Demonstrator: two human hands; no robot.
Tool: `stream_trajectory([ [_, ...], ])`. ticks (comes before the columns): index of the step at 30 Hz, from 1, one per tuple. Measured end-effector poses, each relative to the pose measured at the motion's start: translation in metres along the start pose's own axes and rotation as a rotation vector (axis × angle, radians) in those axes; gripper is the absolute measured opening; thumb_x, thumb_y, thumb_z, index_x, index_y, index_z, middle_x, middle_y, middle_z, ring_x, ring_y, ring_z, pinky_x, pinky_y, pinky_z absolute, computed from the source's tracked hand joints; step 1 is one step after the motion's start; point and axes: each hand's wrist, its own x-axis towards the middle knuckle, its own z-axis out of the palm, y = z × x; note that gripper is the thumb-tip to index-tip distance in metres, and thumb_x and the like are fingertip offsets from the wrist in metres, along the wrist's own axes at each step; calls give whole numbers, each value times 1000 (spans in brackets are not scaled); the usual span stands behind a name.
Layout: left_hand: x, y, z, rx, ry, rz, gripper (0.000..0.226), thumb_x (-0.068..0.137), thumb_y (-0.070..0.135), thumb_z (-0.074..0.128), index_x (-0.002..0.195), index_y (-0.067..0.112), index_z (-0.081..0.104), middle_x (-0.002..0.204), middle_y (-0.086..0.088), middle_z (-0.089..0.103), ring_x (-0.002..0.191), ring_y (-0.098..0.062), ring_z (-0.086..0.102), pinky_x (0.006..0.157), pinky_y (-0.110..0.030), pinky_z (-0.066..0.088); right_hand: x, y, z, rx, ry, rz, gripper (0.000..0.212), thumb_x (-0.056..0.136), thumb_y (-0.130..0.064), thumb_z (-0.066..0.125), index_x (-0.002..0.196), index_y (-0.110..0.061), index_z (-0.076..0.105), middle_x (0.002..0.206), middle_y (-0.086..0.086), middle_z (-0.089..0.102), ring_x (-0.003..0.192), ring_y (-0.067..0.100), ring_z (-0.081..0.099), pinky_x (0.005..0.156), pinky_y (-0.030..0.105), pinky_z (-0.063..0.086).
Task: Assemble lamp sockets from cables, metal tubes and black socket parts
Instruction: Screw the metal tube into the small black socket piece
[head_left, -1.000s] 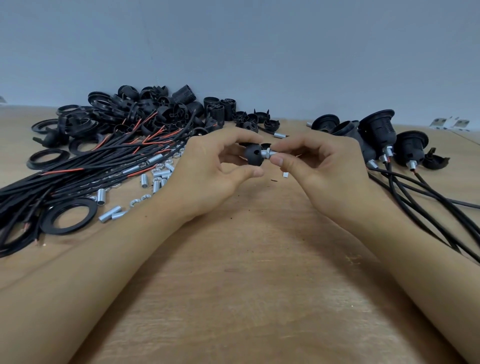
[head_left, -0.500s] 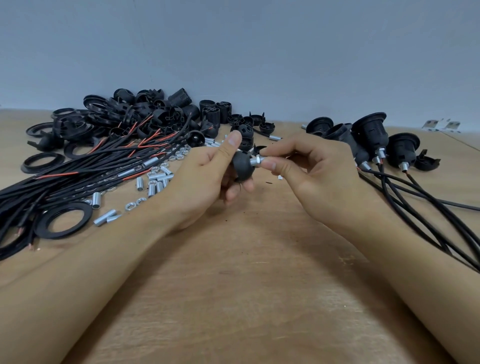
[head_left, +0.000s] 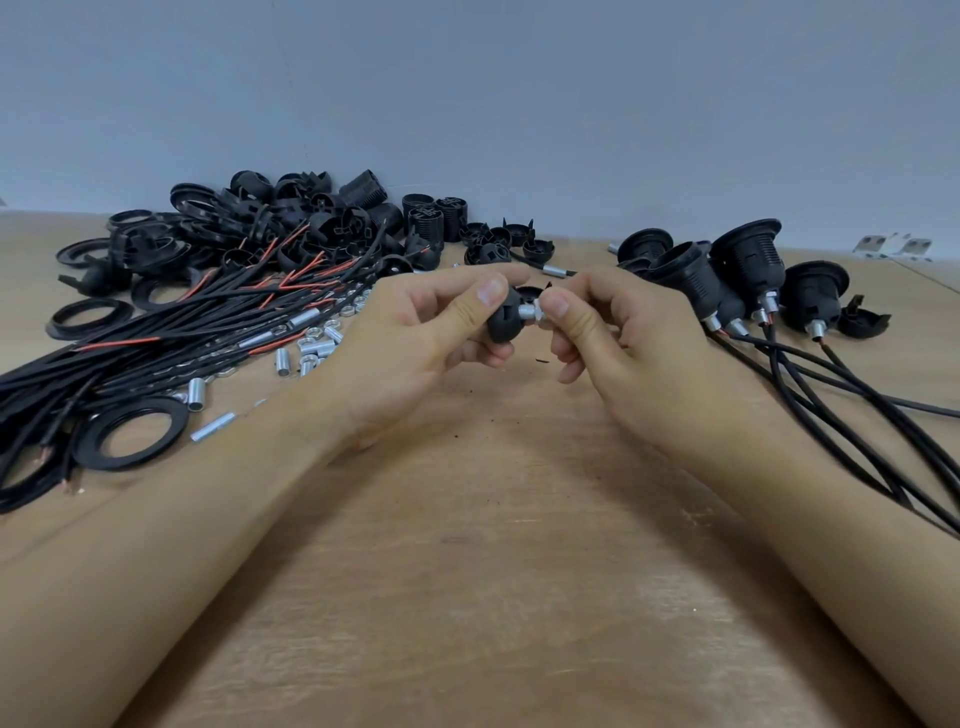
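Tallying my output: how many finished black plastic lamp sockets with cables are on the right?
5 sockets show: one farthest left by the wall, one in front of it, the tallest in the middle, one mostly hidden beneath it, one nearest the right edge. Others may be hidden.

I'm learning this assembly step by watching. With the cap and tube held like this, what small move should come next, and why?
Probably keep twisting the metal tube into the black socket cap. The left hand grips the cap, the right hand pinches the tube, and much of the tube shows outside the cap, so it likely isn't seated.
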Motion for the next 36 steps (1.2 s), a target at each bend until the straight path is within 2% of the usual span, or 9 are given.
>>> stream_trajectory([
  [4, 1, 0, 1, 30, 55, -37, 42, 87, 35, 55, 116, 7, 68, 87, -7, 72, 70, -19, 60, 71, -31, 54, 1, -2, 0, 64, 29, -33, 12, 91, -25, 66, 87, -15, 69, 73, -3, 67, 66, 16, 65, 62, 24, 56],
  [7, 2, -2, 3, 52, 94, -93, 47, 86, 43, 54, 110, 5, 71, 81, -8, 71, 64, -17, 57, 63, -29, 51, 0, -1, -1, 53, -12, -58, 11, 84, -28, 72, 89, -18, 70, 79, -5, 69, 68, 12, 66, 65, 20, 55],
  [11, 4, -2, 3, 40, 105, -121, 48, 92, 42, 53, 110, 2, 70, 81, -11, 73, 62, -16, 57, 61, -28, 51, 0, 1, -1, -20, 11, -164, 18, 86, -11, 74, 97, -25, 69, 85, -18, 67, 82, 0, 67, 77, 14, 52],
  [15, 3, -4, 3, 105, 149, -115, 40, 102, 35, 48, 106, 4, 72, 82, -12, 74, 62, -15, 59, 62, -29, 52, -1, -1, 0, -43, 3, -172, 21, 85, -13, 75, 97, -29, 70, 89, -14, 71, 82, 6, 68, 75, 26, 57],
  [21, 1, 0, 3, 237, 124, -12, 24, 101, 25, 49, 108, 16, 71, 74, 5, 66, 64, -11, 61, 71, -30, 57, -3, 1, -2, -53, -17, -65, 3, 88, -25, 72, 91, -25, 73, 78, -6, 70, 66, 18, 69, 67, 42, 56],
  [24, -1, 1, 4, 258, 90, 49, 21, 100, 19, 51, 112, 18, 68, 79, -3, 65, 69, -12, 62, 76, -33, 58, -3, -1, -2, -68, -40, -13, 9, 91, -30, 66, 86, -23, 70, 72, -6, 68, 64, 12, 68, 66, 38, 57],
  [27, -3, 4, 6, 236, 48, 110, 20, 97, 18, 55, 111, 23, 68, 89, -18, 70, 77, -16, 64, 81, -35, 59, -3, -4, -1, -53, -66, 24, 33, 98, -31, 54, 75, -12, 67, 61, -1, 63, 56, 14, 62, 62, 38, 54],
  [30, -4, 4, 8, 214, 3, 128, 21, 95, 16, 58, 113, 22, 68, 96, -6, 73, 87, -14, 67, 84, -36, 59, -3, -6, 0, -48, -62, 33, 45, 103, -27, 46, 64, -8, 59, 54, 4, 57, 50, 19, 57, 55, 34, 50],
  [36, -1, 5, 5, 91, 54, 92, 36, 86, 24, 59, 120, 12, 64, 102, -5, 72, 97, -19, 68, 82, -33, 58, -1, -3, 3, 56, -14, 32, 21, 99, -31, 54, 81, -27, 62, 66, -3, 59, 55, 8, 60, 51, 20, 50],
])
